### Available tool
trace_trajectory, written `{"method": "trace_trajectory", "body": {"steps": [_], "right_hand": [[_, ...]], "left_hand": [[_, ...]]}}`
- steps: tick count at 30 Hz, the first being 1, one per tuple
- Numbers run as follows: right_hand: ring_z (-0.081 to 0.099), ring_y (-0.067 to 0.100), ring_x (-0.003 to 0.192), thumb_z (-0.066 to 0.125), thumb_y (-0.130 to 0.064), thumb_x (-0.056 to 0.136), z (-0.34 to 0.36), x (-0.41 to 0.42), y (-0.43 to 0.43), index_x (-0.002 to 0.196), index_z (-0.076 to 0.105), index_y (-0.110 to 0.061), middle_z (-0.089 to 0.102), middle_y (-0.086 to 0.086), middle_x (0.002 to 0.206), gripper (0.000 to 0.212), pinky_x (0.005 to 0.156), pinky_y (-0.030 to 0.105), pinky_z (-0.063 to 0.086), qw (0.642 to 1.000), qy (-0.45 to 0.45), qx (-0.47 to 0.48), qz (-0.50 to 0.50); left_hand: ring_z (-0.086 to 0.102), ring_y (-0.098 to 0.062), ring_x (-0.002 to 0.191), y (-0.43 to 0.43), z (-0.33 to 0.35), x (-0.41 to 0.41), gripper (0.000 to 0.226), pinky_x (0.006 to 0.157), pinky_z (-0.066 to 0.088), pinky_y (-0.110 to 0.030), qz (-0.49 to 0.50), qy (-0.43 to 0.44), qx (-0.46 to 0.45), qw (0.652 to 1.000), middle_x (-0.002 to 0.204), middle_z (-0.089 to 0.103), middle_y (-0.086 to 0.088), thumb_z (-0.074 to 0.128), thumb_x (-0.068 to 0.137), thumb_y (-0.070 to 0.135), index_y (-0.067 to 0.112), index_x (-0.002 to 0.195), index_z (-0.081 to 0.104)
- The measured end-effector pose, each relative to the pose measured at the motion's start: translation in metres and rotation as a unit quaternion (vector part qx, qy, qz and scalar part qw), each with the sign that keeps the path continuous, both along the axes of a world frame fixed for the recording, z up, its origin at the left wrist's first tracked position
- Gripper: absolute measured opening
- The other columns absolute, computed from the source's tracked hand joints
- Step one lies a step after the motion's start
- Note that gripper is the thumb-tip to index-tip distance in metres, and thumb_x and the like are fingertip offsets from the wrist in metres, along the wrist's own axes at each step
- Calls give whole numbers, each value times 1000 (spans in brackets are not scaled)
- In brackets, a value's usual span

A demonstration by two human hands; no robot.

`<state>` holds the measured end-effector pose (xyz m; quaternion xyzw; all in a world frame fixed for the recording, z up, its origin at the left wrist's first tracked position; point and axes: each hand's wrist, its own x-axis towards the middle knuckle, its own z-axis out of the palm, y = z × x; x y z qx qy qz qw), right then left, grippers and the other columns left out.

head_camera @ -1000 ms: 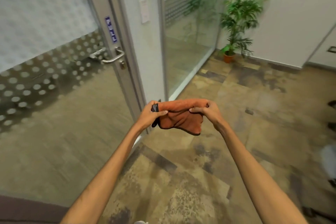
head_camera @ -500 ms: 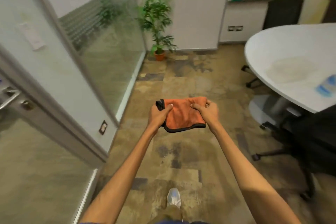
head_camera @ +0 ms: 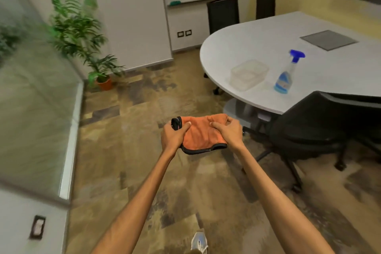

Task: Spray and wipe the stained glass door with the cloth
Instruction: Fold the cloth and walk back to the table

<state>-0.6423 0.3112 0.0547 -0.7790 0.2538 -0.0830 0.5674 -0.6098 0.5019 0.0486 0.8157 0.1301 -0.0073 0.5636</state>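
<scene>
Both hands hold a folded orange cloth [head_camera: 203, 133] with a black edge out in front of me, above the floor. My left hand [head_camera: 172, 137] grips its left end and my right hand [head_camera: 227, 132] grips its right end. A clear spray bottle [head_camera: 285, 76] with blue liquid and a blue nozzle stands upright on the white table [head_camera: 257, 47] to the right, well beyond my hands. The glass door is out of view; only a glass wall panel [head_camera: 35, 109] shows at the left.
A clear plastic container [head_camera: 248, 74] sits on the table left of the bottle. A black office chair [head_camera: 309, 128] stands close at the right, two more behind the table. A potted plant [head_camera: 82, 35] stands in the far left corner. My shoe [head_camera: 199, 242] shows below.
My view has swung right, away from the door with its handle toward the table. The bottle and container have come into full view. Both hands keep holding the cloth.
</scene>
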Motion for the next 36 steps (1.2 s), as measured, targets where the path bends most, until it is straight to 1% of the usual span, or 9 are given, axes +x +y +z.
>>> {"method": "trace_trajectory", "body": {"steps": [4,10,12,14,18,22,25,30,36], "right_hand": [[68,20,85,87,-35,67,-6,36,-32,91,73,-15,71,1,85,34,78,36,56,998,14,-4,-63],[66,16,81,86,-34,69,-10,67,-77,87,74,-18,76,6,93,27,72,28,50,990,30,-6,-136],[66,16,83,86,-37,68,-10,79,-91,90,74,-20,75,3,93,31,77,31,53,988,34,-8,-152],[67,19,88,85,-40,66,-13,93,-104,91,74,-21,73,0,91,33,86,37,57,985,39,-5,-166],[69,20,87,85,-40,65,-23,127,-133,76,68,-26,72,-2,86,24,88,41,58,983,35,3,-179],[69,23,92,84,-44,64,-34,167,-169,93,73,-16,75,6,101,42,87,39,58,980,52,8,-194],[65,15,83,85,-43,66,-38,198,-195,107,72,-14,74,7,108,52,78,30,52,976,53,22,-208],[63,29,112,83,-47,68,-41,250,-243,125,65,-13,67,11,127,68,95,35,49,974,69,32,-215],[60,30,119,82,-48,70,-43,297,-283,133,58,-12,63,11,133,76,102,40,47,968,72,38,-236]], "left_hand": [[69,-27,89,-38,-5,58,46,76,57,-40,-62,7,16,998,92,74,-6,80,67,50,16,97,71],[68,-30,95,-97,-10,111,51,84,56,-45,-122,12,28,992,99,73,-9,79,70,49,13,105,69],[67,-31,98,-114,-11,128,53,86,55,-47,-139,8,31,990,102,71,-11,79,73,46,10,109,66],[66,-32,97,-131,-11,144,52,84,54,-47,-150,-4,40,988,102,69,-13,80,74,43,7,108,64],[65,-32,91,-164,-14,180,47,75,51,-40,-173,-20,71,982,97,69,-12,80,75,42,6,101,63],[64,-32,89,-201,-19,222,45,75,52,-42,-189,-13,72,979,94,69,-13,80,75,39,5,98,62],[65,-32,90,-231,-19,254,45,76,54,-43,-199,-10,64,978,94,69,-14,81,75,37,4,98,63],[66,-31,95,-280,-18,310,47,82,55,-45,-205,-7,56,977,100,71,-12,81,74,40,7,104,66],[68,-28,99,-323,-23,367,49,86,56,-46,-245,15,66,967,106,73,-8,76,76,47,12,109,69]]}}
